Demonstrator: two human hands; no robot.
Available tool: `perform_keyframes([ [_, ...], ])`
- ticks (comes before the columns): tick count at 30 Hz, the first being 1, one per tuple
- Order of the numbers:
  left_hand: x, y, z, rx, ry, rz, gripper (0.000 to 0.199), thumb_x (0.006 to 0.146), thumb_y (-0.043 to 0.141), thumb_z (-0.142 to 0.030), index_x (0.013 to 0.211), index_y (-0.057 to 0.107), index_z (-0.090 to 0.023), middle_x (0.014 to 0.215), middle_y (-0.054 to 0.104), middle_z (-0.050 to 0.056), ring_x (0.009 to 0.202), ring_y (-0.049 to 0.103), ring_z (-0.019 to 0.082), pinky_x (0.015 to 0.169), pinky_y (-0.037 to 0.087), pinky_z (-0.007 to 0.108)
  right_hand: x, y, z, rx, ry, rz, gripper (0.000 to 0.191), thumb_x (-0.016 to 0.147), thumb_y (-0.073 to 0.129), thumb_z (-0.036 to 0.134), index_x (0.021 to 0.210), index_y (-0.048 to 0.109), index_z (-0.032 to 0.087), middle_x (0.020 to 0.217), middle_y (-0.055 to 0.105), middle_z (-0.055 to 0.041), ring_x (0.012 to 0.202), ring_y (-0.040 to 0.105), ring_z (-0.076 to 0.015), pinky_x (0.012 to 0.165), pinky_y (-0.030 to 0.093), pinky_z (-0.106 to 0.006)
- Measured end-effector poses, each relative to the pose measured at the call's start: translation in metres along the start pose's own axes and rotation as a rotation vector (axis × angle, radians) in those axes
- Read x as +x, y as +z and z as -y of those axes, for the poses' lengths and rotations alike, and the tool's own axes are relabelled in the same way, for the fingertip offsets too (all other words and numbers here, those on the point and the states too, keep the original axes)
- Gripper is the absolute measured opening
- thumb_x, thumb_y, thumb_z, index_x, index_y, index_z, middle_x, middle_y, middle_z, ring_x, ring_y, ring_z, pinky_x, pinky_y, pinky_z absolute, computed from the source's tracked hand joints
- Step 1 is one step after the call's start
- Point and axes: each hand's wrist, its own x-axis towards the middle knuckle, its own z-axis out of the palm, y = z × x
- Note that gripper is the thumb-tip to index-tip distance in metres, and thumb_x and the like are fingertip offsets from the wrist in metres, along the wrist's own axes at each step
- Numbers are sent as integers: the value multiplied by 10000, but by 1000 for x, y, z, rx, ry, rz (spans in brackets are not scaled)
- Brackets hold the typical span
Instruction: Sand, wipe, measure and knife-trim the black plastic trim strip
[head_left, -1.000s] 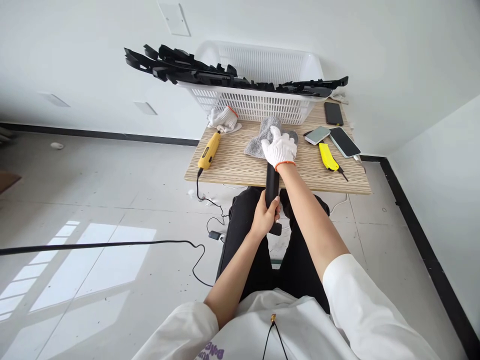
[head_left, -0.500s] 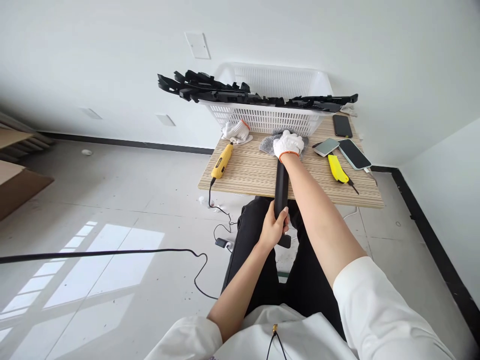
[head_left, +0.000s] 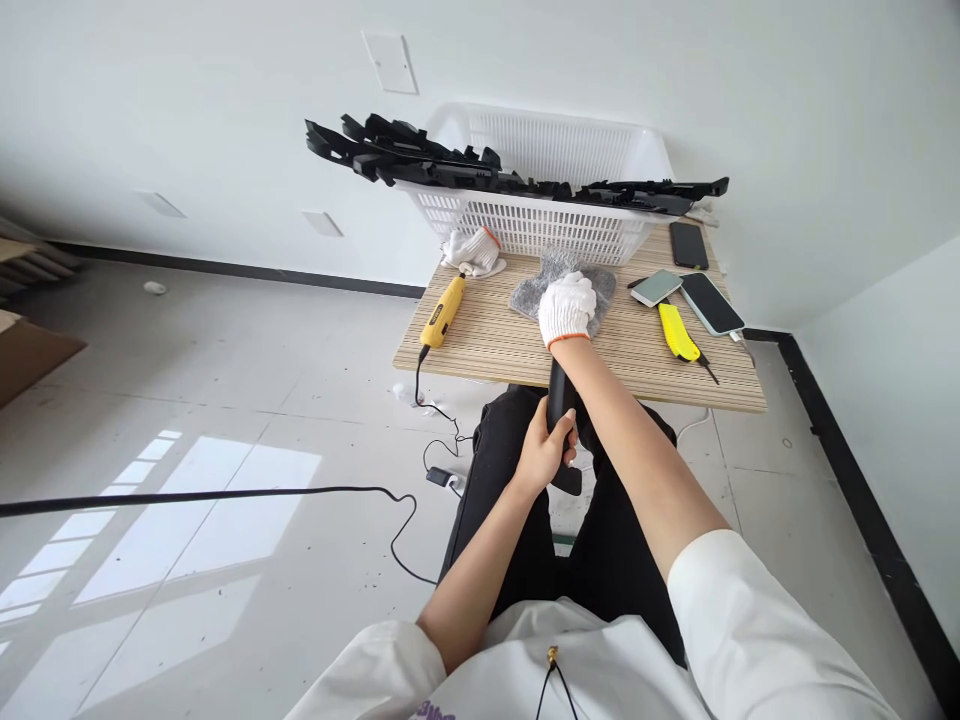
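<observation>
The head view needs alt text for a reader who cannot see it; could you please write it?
A bare left hand grips a long black part while the gloved right hand hides its far end over a gray cloth on a wooden table. Behind is a white basket topped with black pieces; a yellow corded tool lies left, a phone right.

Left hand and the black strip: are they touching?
Touching. The head view shows the left hand wrapped around the black strip, thumb lying against it.
</observation>
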Motion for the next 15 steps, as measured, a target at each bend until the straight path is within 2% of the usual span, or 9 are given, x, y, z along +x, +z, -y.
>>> perform_keyframes([
  [3, 0, 0, -1, -9, 4, 10, 271, 895, 627, -409, 950, 443, -218, 638, 463, -82, 436, 399, 52, 379, 355, 182, -28, -6, 1, 18, 96, -5, 482, 989, 365, 290, 1245, 625, -25, 1178, 565, -329, 1011, 570, -354, 731, 501, -459],
  [6, 0, 0, -2, -7, -8, 19, 234, 882, 609, -362, 937, 433, -217, 620, 470, -81, 437, 393, 60, 385, 344, 188, -63, -13, -4, 40, 79, 0, 472, 998, 372, 326, 1293, 608, 44, 1322, 525, -300, 991, 587, -322, 719, 526, -430],
  [9, 0, -3, 1, 34, 19, 0, 183, 822, 597, -284, 942, 485, -203, 583, 461, -82, 427, 398, 73, 413, 349, 210, -105, -17, -12, 50, 31, 35, 463, 1005, 380, 368, 1337, 597, 129, 1473, 453, -224, 971, 611, -288, 714, 546, -401],
  [12, 1, -8, 6, 127, 107, -43, 145, 729, 623, -233, 854, 577, -176, 670, 589, -7, 655, 576, 157, 610, 485, 280, -147, -18, -18, 57, 19, 59, 482, 1005, 388, 436, 1365, 590, 186, 1477, 476, -175, 981, 623, -288, 740, 560, -420],
  [15, 1, -13, 11, 182, 83, -72, 111, 721, 631, -246, 788, 633, -156, 811, 686, 76, 924, 617, 266, 797, 501, 362, -174, -19, -25, 84, -14, 80, 501, 1017, 353, 461, 1374, 593, 204, 1472, 508, -136, 1034, 624, -300, 771, 567, -428],
])
